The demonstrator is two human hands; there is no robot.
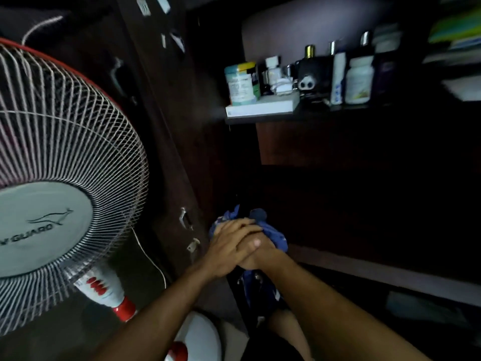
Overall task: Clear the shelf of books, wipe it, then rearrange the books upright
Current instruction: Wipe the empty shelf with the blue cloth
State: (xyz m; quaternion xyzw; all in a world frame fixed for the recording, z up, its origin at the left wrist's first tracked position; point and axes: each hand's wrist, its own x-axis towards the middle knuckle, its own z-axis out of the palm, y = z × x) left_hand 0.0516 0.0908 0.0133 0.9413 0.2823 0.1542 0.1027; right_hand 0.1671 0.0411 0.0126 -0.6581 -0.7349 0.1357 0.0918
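Both hands together low-centre, at front edge of dark lower shelf [364, 272]. Left hand [229, 248] on top, fingers laid across rt hand [256, 252] and curled round blue cloth [270, 233]. Rt hand mostly covered by left; a few fingertips showing, wrapped round same cloth from below. So both gripping the cloth, bunched up betw. them. More blue fabric hanging below hands, near a bare knee [283, 327].

Shelf interior v. dark; can't tell what's inside, no books made out there. Cloth sits just at shelf opening, by the dark wood cabinet side [166, 152] w/ metal hinges.

Above: upper shelf [312, 113] w/ white box [263, 106] lying flat, teal-and-white tub [242, 83] standing on it. Alongside: small white jars, black item w/ two round holes [307, 79], tall white tube [338, 76], white pill bottle [359, 82], dark bottles w/ metal caps. All blurred, labels unreadable.

Top rt: stack of papers or books [455, 35], green & white edges, blurred.

Left: pedestal fan [52, 178], red-rimmed wire guard, grey hub, white-and-red stem, white base lower centre. Thin white cord hanging beside it.
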